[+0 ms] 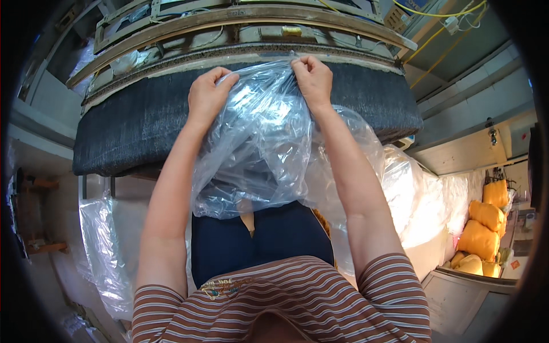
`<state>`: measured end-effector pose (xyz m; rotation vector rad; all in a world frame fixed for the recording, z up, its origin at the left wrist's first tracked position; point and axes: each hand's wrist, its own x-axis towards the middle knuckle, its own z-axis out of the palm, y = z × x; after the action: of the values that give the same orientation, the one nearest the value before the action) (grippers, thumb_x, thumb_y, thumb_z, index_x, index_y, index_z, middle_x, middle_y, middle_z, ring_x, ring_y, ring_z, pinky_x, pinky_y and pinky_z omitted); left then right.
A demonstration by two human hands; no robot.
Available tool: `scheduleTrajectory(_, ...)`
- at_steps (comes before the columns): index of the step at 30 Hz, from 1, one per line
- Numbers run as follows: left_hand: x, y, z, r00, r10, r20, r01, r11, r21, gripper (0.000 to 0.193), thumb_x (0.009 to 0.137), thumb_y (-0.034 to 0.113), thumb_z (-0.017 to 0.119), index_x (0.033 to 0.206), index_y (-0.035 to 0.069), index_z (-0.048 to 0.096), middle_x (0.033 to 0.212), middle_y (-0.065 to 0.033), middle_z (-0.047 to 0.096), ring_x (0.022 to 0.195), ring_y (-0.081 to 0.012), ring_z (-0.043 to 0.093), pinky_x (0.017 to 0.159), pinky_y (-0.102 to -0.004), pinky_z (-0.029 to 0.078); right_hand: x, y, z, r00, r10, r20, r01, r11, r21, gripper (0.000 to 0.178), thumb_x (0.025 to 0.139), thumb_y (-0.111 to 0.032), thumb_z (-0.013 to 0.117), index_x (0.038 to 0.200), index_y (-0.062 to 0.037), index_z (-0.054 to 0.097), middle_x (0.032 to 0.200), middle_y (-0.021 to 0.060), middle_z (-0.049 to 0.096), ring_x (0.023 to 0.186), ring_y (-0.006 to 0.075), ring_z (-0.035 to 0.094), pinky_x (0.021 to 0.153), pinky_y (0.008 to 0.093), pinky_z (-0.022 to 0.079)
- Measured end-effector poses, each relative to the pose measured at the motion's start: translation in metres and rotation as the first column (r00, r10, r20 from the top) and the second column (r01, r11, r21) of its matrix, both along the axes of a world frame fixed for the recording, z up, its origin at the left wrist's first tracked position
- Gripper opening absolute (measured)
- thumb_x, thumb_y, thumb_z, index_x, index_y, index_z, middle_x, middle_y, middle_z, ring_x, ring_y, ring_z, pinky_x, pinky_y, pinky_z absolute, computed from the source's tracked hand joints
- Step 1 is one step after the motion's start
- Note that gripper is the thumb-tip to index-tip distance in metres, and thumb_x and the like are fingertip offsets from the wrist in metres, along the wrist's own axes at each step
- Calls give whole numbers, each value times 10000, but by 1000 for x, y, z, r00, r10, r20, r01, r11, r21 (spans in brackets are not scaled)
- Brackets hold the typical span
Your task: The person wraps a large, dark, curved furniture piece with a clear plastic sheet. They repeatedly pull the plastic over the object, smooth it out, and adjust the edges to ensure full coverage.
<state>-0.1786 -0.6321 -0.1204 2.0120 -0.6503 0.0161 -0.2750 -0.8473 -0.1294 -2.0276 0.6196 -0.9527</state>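
Fingers of the left hand point(207, 94) and right hand point(312, 78) are curled tight, each pinching the top edge of a clear plastic bag point(257, 148). The bag hangs open between them (crinkled, see-through) over the dark padded tabletop point(131, 131) and the person's lap.

The plastic bag point(257, 143) is clear and colourless, with white shine on its folds, and the dark cloth behind makes it look grey-blue. The padded counter point(131, 126) is covered in dark charcoal fabric with a fine woven texture. The shirt point(297, 297) has a pattern of brown and white horizontal stripes, with a small yellow embroidery on the chest. The trousers point(269, 240) are plain dark navy. At the right, the stuffed sacks point(486, 228) are yellow-orange. The big plastic sheet point(417, 200) is milky white. The cables point(440, 28) above are yellow.
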Motion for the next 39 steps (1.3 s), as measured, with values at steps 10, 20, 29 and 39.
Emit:
scheduleTrajectory(10,50,-47,6,984,174,42,-175,984,38,356,780,419,641,923,105,730,855,-138,695,838,-321,656,746,-389,487,61,-18,3,976,-216,-32,214,975,-57,239,750,-297,628,829,-88,712,745,117,674,741,334,644,680,409,486)
scheduleTrajectory(20,59,-55,10,954,126,271,-186,960,208,372,801,415,635,769,56,731,706,-193,654,718,-369,646,674,-425,494,69,-16,8,933,-358,-35,348,924,-161,256,740,-215,648,851,-53,484,785,165,600,777,387,592,714,456,444)
scheduleTrajectory(29,62,-52,12,969,78,236,-138,959,249,446,831,492,590,822,69,731,714,-175,662,735,-356,651,681,-420,493,65,-40,-1,905,-356,232,342,934,102,284,800,-231,606,847,-16,426,836,179,507,789,357,509,783,426,415)
scheduleTrajectory(39,68,-41,9,991,-70,113,66,997,36,327,877,331,588,874,17,679,726,-99,658,694,-174,618,663,-296,452,41,-17,21,894,-211,-394,138,969,-206,389,857,-360,576,852,23,642,1029,204,579,1098,383,463,935,431,346)
